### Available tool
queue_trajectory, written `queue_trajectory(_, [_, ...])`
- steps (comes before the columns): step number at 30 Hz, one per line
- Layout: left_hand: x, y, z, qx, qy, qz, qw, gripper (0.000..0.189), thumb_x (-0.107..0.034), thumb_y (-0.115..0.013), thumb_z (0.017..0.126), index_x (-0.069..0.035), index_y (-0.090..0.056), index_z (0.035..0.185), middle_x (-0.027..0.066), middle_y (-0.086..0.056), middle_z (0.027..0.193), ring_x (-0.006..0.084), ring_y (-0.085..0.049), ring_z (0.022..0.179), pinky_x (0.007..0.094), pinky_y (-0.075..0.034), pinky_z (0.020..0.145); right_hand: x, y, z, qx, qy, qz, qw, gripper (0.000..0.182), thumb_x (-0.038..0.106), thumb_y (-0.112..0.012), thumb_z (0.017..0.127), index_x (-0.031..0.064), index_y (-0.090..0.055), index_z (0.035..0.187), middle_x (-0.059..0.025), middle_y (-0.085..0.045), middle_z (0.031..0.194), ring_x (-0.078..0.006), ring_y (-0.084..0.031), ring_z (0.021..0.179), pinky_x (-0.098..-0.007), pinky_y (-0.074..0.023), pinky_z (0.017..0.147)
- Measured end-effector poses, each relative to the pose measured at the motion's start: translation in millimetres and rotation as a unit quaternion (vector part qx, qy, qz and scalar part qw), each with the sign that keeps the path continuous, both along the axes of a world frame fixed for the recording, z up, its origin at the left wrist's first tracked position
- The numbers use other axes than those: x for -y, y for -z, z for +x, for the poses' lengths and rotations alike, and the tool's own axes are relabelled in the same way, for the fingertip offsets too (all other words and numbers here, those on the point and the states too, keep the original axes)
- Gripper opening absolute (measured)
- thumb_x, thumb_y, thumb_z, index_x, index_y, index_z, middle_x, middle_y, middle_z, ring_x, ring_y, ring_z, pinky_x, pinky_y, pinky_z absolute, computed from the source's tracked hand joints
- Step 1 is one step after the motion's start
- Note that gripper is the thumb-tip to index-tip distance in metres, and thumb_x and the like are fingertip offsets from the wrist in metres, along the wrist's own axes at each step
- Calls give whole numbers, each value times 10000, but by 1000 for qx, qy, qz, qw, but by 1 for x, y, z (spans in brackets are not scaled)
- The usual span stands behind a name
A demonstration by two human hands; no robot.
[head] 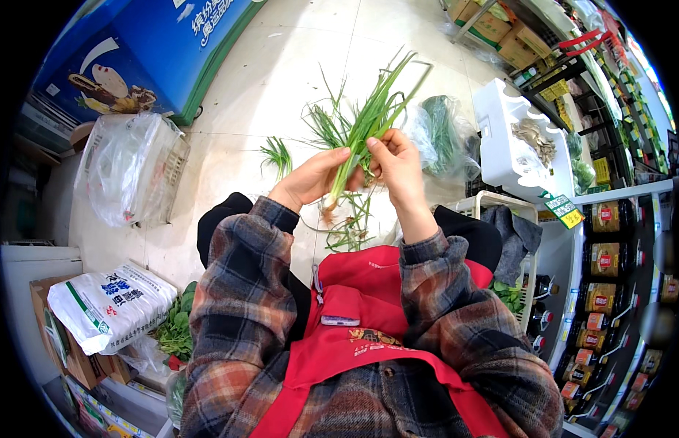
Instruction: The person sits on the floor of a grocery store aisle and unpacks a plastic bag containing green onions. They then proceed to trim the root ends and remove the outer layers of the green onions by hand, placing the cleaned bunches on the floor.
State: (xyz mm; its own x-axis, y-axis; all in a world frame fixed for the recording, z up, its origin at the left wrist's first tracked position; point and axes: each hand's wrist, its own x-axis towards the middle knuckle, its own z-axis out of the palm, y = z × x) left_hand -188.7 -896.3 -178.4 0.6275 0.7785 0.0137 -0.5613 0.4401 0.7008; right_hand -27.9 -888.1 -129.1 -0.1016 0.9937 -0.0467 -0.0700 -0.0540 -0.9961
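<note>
A bunch of green onions (pixel 367 123) is held over the floor, its white root end pointing down toward me. My left hand (pixel 316 174) grips it near the root end, with the thumb on top. At the right side of the stalks, my right hand (pixel 395 159) has its thumb and fingers closed on some of the leaves. Loose green onions (pixel 329 121) lie on the floor behind the bunch. A small bundle of green leaves (pixel 277 155) lies to the left. Trimmed roots and leaf scraps (pixel 353 227) are scattered on the floor below my hands.
Bagged greens (pixel 442 134) lie to the right, beside a white foam box (pixel 490 120) holding mushrooms. A plastic basket (pixel 528 205) with a grey cloth stands near my right knee. A plastic-covered crate (pixel 131 164) is at the left, and a white printed sack (pixel 112 306) at the lower left.
</note>
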Motion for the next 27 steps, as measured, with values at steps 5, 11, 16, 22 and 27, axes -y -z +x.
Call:
queue_trajectory(5, [-2, 8, 6, -101, -63, 40, 992, 324, -292, -547, 896, -15, -508, 1060, 39, -545, 899, 113, -521, 758, 260, -451, 705, -4, 8, 3, 1, 7, -10, 1000, 106, 99, -582, 848, 16, -516, 854, -52, -588, 745, -77, -526, 562, -201, -399, 447])
queue_trajectory(11, [-2, 6, 10, -40, -149, -31, 988, 339, -276, -408, 960, 4, -495, 1129, 27, -544, 909, 114, -509, 754, 264, -448, 694, 8, 10, -1, -181, 5, -24, 983, 58, -1, -529, 860, -7, -494, 905, -136, -627, 882, -146, -605, 675, -241, -497, 605])
queue_trajectory(16, [-16, 11, 1, 41, -223, -81, 971, 380, -297, -369, 969, 9, -455, 1177, 26, -521, 874, 123, -504, 756, 284, -460, 719, 64, 11, -3, -22, 4, 149, 989, 80, -34, -562, 841, -42, -536, 916, -135, -632, 923, -145, -624, 754, -243, -511, 669])
queue_trajectory(22, [-15, 9, 3, 123, -246, -102, 956, 379, -282, -352, 975, 24, -439, 1180, 32, -514, 875, 135, -504, 773, 298, -462, 729, 91, 19, 13, 11, 6, 286, 958, 85, -83, -562, 817, -31, -551, 883, -169, -636, 936, -189, -642, 833, -261, -537, 658])
queue_trajectory(27, [-41, 46, -34, 208, -359, -229, 880, 319, -277, -352, 971, 16, -452, 1052, 54, -504, 820, 137, -478, 684, 286, -461, 634, 107, -9, 15, 102, -29, 382, 918, 114, -92, -624, 739, -20, -571, 810, -197, -653, 844, -257, -671, 749, -308, -546, 641])
